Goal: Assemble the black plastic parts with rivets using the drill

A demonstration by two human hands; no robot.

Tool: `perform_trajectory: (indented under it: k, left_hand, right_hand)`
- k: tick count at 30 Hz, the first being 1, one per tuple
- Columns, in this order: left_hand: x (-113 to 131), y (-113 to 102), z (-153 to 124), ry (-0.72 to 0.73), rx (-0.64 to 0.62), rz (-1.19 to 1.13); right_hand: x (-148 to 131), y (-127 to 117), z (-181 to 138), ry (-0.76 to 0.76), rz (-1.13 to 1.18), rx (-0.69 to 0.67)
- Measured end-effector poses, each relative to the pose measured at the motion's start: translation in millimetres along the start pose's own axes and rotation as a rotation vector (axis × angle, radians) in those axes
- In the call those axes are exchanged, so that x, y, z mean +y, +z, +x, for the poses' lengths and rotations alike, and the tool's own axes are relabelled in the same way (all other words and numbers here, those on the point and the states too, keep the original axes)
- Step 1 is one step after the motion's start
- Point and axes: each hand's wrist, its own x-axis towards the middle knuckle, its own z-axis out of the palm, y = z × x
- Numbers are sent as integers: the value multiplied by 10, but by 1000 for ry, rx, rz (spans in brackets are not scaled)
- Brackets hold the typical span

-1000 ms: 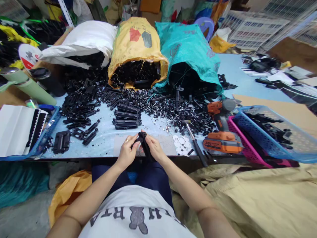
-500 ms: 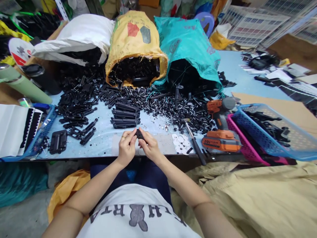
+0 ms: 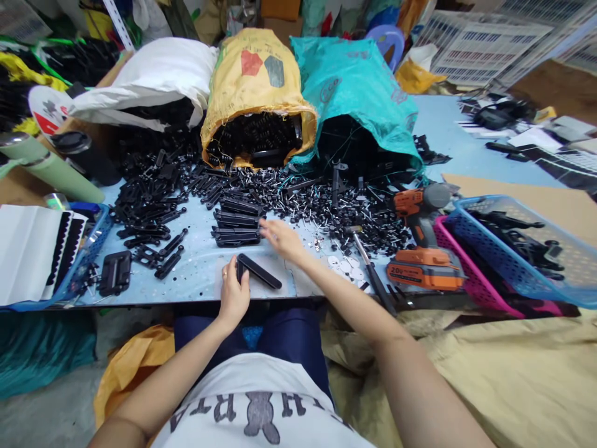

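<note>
My left hand (image 3: 234, 291) is closed on one end of a black hinged plastic arm (image 3: 262, 272) at the table's front edge. The arm's long leg slants to the right over a greyish work patch, and a shorter piece stands by my fingers. My right hand (image 3: 282, 239) is stretched forward, fingers extended, at the right end of a stack of black plastic arms (image 3: 237, 221). Nothing shows in its grasp, though the fingertips overlap the stack's edge. Behind the stack spreads a heap of small black pieces and metal pins (image 3: 298, 199).
At right lie a hammer (image 3: 373, 277), an orange cordless drill (image 3: 424, 267) and a blue basket (image 3: 527, 274). White discs (image 3: 342, 266) lie beside the hammer. White, yellow (image 3: 261, 68) and teal (image 3: 354, 87) sacks stand behind. Another blue basket (image 3: 91, 249) stands left.
My hands were together on a small-looking black part and are now apart. The left holds the hinged arm, its long leg now showing; the right has moved forward to the stack.
</note>
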Motion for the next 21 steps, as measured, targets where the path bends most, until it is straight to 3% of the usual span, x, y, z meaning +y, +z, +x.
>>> perform_trajectory:
  k: [3, 6, 8, 10, 13, 16, 19, 21]
  left_hand:
    - [-9, -82, 79, 340, -267, 302]
    - [60, -99, 275, 630, -589, 451]
    - [91, -91, 374, 671, -669, 529]
    - [87, -95, 408, 630, -650, 601]
    - [36, -121, 372, 526, -581, 663]
    - [-11, -122, 343, 444, -570, 647]
    - [-42, -89, 386, 442, -629, 527]
    - [-56, -65, 433, 484, -682, 428]
  right_hand:
    - [567, -311, 574, 196, -379, 73]
    - [983, -532, 962, 200, -622, -65]
    - [1115, -608, 1067, 189, -663, -136]
    - [1135, -662, 1064, 178, -665, -153]
    - [988, -763, 881, 77, -715, -51]
    - [688, -852, 469, 0, -700, 29]
    - [349, -810, -136, -9, -509, -227]
    - [161, -685, -544, -134, -376, -405]
